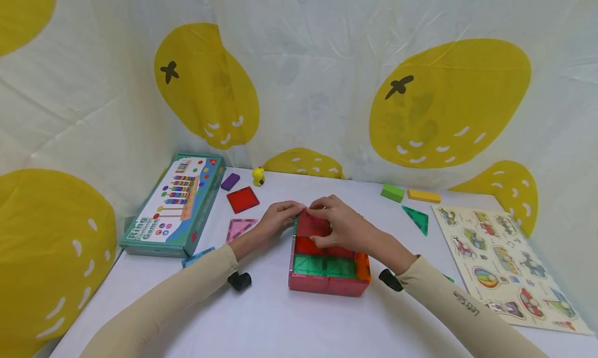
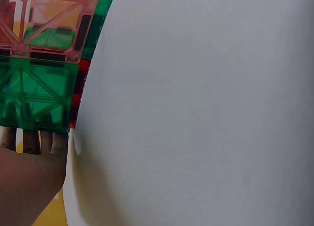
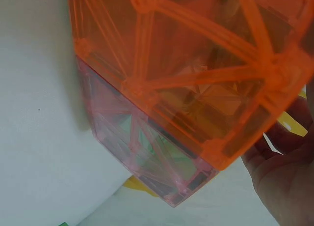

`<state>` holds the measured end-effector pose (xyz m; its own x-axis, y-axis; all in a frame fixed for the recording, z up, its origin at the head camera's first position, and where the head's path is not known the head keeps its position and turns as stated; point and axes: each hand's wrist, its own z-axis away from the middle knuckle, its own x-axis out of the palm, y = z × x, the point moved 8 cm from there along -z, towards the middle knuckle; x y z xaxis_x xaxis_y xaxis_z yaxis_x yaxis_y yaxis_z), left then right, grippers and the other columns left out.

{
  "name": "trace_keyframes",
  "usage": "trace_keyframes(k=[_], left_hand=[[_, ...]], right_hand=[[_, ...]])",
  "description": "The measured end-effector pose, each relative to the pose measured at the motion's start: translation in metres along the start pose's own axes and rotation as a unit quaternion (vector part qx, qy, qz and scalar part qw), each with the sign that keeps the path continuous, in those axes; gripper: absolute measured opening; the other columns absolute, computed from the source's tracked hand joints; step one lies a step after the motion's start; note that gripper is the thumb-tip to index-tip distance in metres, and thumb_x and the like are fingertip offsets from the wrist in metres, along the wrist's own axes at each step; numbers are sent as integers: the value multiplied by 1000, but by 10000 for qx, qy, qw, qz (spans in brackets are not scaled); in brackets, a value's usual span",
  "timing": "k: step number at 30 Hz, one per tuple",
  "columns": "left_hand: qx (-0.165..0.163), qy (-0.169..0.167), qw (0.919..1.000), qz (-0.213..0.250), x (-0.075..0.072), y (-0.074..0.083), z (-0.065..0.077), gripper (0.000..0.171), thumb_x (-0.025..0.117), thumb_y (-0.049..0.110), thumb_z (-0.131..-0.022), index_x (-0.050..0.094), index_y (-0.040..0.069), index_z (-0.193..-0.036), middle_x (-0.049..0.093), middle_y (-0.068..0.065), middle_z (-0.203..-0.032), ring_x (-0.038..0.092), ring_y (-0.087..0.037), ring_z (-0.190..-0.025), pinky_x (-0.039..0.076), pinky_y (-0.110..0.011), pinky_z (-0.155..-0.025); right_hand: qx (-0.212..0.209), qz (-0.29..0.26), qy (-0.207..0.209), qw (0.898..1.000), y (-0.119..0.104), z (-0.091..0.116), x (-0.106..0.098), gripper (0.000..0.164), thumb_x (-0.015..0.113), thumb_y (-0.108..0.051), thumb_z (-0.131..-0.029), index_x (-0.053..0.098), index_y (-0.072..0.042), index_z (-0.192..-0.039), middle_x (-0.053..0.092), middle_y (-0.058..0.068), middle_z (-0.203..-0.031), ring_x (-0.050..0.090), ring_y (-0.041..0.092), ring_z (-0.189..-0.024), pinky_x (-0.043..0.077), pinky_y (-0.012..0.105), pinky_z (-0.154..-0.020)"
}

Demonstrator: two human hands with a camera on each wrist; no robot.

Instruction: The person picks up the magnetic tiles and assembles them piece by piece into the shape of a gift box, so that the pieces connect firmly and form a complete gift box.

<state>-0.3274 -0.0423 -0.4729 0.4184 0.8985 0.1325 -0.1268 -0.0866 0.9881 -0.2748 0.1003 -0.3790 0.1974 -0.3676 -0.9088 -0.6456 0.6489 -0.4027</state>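
Observation:
On the table stands an open box built of see-through magnetic tiles, with a pink front wall (image 1: 327, 285), an orange tile (image 1: 362, 267) at its right and green tiles (image 1: 322, 266) inside. My right hand (image 1: 345, 225) reaches over its far end and pinches a red magnetic tile (image 1: 312, 224), thumb toward me. My left hand (image 1: 273, 222) grips the box's far left corner, fingertips close to the right hand's. In the left wrist view, the left fingers (image 2: 30, 141) pass behind a green wall tile (image 2: 37, 93). The orange wall (image 3: 196, 83) partly hides the right hand in the right wrist view.
Left lie a boxed ring game (image 1: 175, 207), a red tile (image 1: 243, 200), a pink tile (image 1: 239, 228) and a purple block (image 1: 230, 181). A yellow figurine (image 1: 258, 176) stands behind. Right are green (image 1: 392, 193) and yellow blocks (image 1: 424, 196), a green triangle tile (image 1: 417, 220) and a picture puzzle board (image 1: 509, 267).

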Motion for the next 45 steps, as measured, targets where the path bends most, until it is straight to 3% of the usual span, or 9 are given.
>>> trace_keyframes(k=[9,15,18,26,31,39,45], left_hand=[[5,26,10000,48,-1,-4,-2,33,59,26,-110,71,2,-129,69,-8,-128,59,-25,-125,45,-46,-112],[-87,1,9999,97,-1,-5,-2,36,57,27,-111,69,0,-133,69,-10,-128,60,-27,-124,45,-46,-113],[-146,46,9998,103,-2,-7,-1,37,58,29,-111,69,1,-133,70,-10,-127,61,-27,-121,46,-47,-112],[-256,134,9995,155,-2,-8,-2,37,60,31,-110,70,2,-131,71,-9,-125,63,-26,-117,48,-44,-108],[-282,212,9992,165,-4,-6,0,36,60,29,-110,70,2,-132,71,-9,-126,63,-26,-118,49,-43,-108],[-345,215,9989,233,-6,-6,1,37,61,30,-109,70,3,-133,71,-8,-126,62,-25,-120,47,-45,-110],[-408,207,9985,294,-3,-8,2,39,62,31,-109,70,3,-135,71,-8,-128,60,-25,-124,46,-46,-111]], right_hand=[[-60,-45,114,9999,1,5,0,67,91,-25,-84,66,-5,-144,58,9,-142,47,25,-133,61,38,-88],[-37,14,227,9997,6,16,-6,63,85,-34,-92,65,-7,-145,57,9,-148,47,27,-137,58,44,-96],[80,18,473,9988,14,30,-19,61,82,-38,-95,65,-8,-146,57,9,-149,48,27,-137,58,46,-96],[272,274,1245,9915,44,92,-56,57,82,-25,-95,64,-3,-144,61,14,-144,53,34,-134,54,57,-100],[795,487,984,9908,66,128,-56,60,82,-29,-96,63,0,-144,60,19,-144,51,40,-134,50,63,-102],[1404,735,483,9862,93,170,-50,81,82,-49,-91,56,2,-149,54,26,-147,47,48,-135,49,69,-99],[1868,859,230,9784,107,202,-34,100,80,-66,-85,50,0,-154,51,28,-148,48,50,-132,47,71,-99]])
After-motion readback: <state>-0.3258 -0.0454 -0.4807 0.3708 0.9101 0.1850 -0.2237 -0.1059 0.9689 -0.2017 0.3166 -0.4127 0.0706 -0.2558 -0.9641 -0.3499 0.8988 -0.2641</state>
